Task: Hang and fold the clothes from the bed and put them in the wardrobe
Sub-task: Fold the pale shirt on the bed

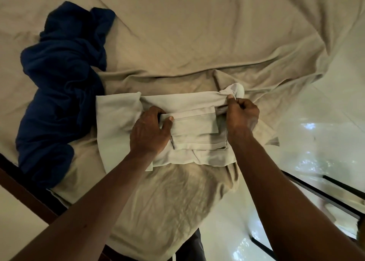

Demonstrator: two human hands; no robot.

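Pale folded garment [189, 126] lies on our beige bedsheet [177, 33] near the bed's edge. Our left hand [150, 130] pinches its pocket flap; our right hand [242, 114] grips its bunched end. Just left, touching it, sprawls 1 crumpled navy garment [61, 86].

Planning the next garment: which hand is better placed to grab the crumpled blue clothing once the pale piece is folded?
Left. The left hand lies on the side of the pale folded garment nearest the blue garment; the right hand pinches the far end, so it would probably have to cross over.
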